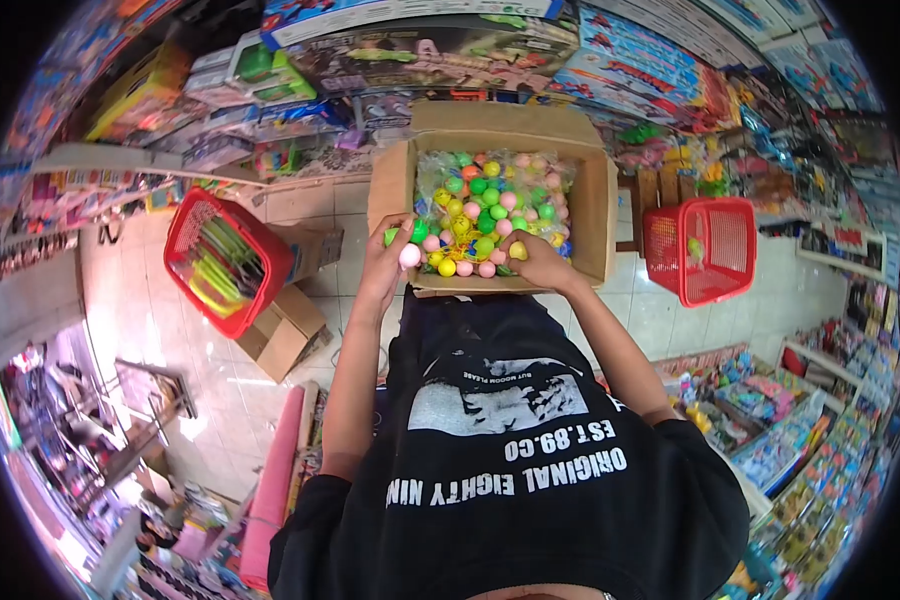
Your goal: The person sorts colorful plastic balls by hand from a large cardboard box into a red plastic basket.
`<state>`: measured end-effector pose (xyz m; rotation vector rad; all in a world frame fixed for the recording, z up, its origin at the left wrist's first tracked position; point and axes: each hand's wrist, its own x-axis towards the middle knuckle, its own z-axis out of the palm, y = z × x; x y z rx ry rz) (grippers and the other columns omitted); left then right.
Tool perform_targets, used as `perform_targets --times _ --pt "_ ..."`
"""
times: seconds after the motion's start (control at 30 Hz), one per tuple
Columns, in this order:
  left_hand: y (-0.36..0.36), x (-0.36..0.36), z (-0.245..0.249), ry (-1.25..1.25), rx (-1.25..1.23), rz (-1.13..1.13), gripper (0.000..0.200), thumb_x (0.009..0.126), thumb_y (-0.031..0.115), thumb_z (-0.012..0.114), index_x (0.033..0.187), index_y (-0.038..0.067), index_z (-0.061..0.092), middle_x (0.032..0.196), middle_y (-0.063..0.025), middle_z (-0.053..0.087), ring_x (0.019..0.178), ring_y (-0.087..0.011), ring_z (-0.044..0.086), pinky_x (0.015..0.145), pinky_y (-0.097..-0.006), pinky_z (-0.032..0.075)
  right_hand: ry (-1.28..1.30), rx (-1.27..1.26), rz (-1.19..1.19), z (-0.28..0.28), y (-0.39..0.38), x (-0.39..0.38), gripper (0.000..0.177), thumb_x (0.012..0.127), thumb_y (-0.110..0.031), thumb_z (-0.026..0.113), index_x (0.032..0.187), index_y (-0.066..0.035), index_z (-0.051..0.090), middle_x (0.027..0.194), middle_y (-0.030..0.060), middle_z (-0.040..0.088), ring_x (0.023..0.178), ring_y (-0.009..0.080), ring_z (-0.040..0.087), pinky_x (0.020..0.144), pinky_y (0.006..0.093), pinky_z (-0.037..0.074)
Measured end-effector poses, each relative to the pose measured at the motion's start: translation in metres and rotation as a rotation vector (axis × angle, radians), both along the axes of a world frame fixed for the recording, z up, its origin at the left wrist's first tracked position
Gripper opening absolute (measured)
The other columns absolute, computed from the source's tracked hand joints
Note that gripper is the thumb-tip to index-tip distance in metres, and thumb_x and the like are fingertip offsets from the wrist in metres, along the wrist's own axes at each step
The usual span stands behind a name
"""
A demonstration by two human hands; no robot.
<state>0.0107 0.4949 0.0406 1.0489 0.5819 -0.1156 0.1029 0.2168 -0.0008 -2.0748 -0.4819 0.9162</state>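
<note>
An open cardboard box (593,215) stands in front of me, filled with small plastic balls (491,197) in green, yellow, pink and orange. Some clear plastic wrap lies among them. At the box's near left corner, my left hand (379,268) is closed around several balls; a pale pink ball (410,256) and green ones show at its fingers. My right hand (540,262) reaches over the near right edge, its fingers closed on a yellow ball (517,251). Yellow netting or string (464,252) lies among the balls between my hands.
A red basket (282,262) with green and yellow packets stands left, beside an opened carton (288,330). Another red basket (722,290), with a small yellow-green item inside, stands right. Shelves of boxed toys (430,55) line the back. A pink roll (270,490) lies at lower left.
</note>
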Motion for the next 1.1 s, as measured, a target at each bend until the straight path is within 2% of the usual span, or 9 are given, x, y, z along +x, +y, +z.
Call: perform_targets --times 0.07,0.17,0.27,0.4,0.57,0.73,0.87,1.0,1.1 --pt "-0.005 0.014 -0.004 -0.040 -0.061 -0.043 0.033 0.097 0.030 0.061 0.116 0.003 0.056 0.094 -0.0077 0.063 0.071 -0.0147 0.064 0.060 -0.0264 0.052 -0.038 0.071 -0.107 0.037 0.004 -0.005 0.036 0.085 -0.024 0.072 0.107 0.000 0.058 0.085 0.0111 0.069 0.081 0.0249 0.067 0.071 0.0366 0.051" --pt "-0.010 0.025 -0.017 -0.036 -0.051 -0.209 0.034 0.097 0.031 0.061 0.114 0.002 0.056 0.095 -0.0072 0.063 0.073 -0.0129 0.064 0.061 -0.0252 0.053 0.245 0.169 -0.393 0.064 0.014 -0.014 0.032 0.085 -0.018 0.073 0.109 -0.001 0.060 0.078 0.0028 0.062 0.068 0.0086 0.060 0.062 0.0268 0.048" --pt "-0.022 0.034 -0.010 0.029 -0.040 -0.357 0.035 0.097 0.033 0.061 0.111 0.002 0.056 0.090 -0.0058 0.064 0.066 -0.0125 0.064 0.059 -0.0244 0.053 -0.132 0.264 -0.351 0.046 0.022 -0.027 0.036 0.084 -0.020 0.075 0.113 -0.002 0.062 0.080 0.0045 0.064 0.068 0.0098 0.061 0.062 0.0281 0.048" --pt "-0.039 0.039 -0.008 -0.010 -0.059 -0.512 0.036 0.098 0.035 0.059 0.105 0.001 0.054 0.077 -0.0070 0.065 0.063 -0.0141 0.065 0.057 -0.0257 0.053 -0.362 0.166 -0.281 0.056 0.040 -0.036 0.042 0.079 -0.025 0.077 0.114 -0.005 0.066 0.088 0.0125 0.069 0.075 0.0254 0.065 0.067 0.0350 0.049" --pt "-0.040 0.046 -0.006 0.067 -0.006 -0.659 0.037 0.098 0.036 0.059 0.105 0.001 0.054 0.079 -0.0091 0.066 0.063 -0.0142 0.065 0.058 -0.0249 0.053 -0.410 0.120 -0.259 0.053 0.033 -0.028 0.042 0.076 -0.025 0.080 0.108 -0.002 0.068 0.089 0.0167 0.069 0.081 0.0274 0.066 0.075 0.0347 0.050" --pt "-0.042 0.044 -0.025 0.092 0.067 -0.541 0.035 0.099 0.036 0.056 0.106 0.001 0.053 0.086 -0.0099 0.067 0.070 -0.0154 0.067 0.061 -0.0249 0.053 -0.181 0.162 -0.332 0.042 0.024 -0.006 0.039 0.075 -0.024 0.079 0.105 -0.001 0.069 0.088 0.0169 0.069 0.082 0.0312 0.067 0.075 0.0383 0.051" --pt "-0.032 0.034 -0.035 0.153 0.049 -0.425 0.032 0.099 0.033 0.057 0.104 0.002 0.053 0.087 -0.0086 0.064 0.071 -0.0162 0.065 0.064 -0.0260 0.053 -0.412 0.024 -0.274 -0.009 0.025 0.014 0.040 0.075 -0.027 0.079 0.107 -0.004 0.069 0.092 0.0173 0.069 0.085 0.0334 0.066 0.079 0.0423 0.051" --pt "-0.026 0.026 -0.029 0.191 0.000 -0.319 0.028 0.100 0.030 0.056 0.103 0.003 0.053 0.088 -0.0080 0.061 0.071 -0.0170 0.064 0.065 -0.0274 0.054 -0.577 -0.112 -0.096 -0.043 0.049 0.032 0.042 0.076 -0.028 0.077 0.112 -0.010 0.068 0.109 0.0094 0.068 0.112 0.0288 0.055 0.092 0.0462 0.044" --pt "-0.021 0.021 -0.030 0.161 -0.059 -0.261 0.027 0.099 0.028 0.058 0.106 0.002 0.052 0.090 -0.0100 0.063 0.072 -0.0178 0.066 0.065 -0.0282 0.055 -0.625 -0.068 -0.124 -0.058 0.059 0.038 0.041 0.078 -0.026 0.075 0.115 -0.011 0.067 0.109 0.0072 0.066 0.113 0.0284 0.052 0.093 0.0470 0.043"
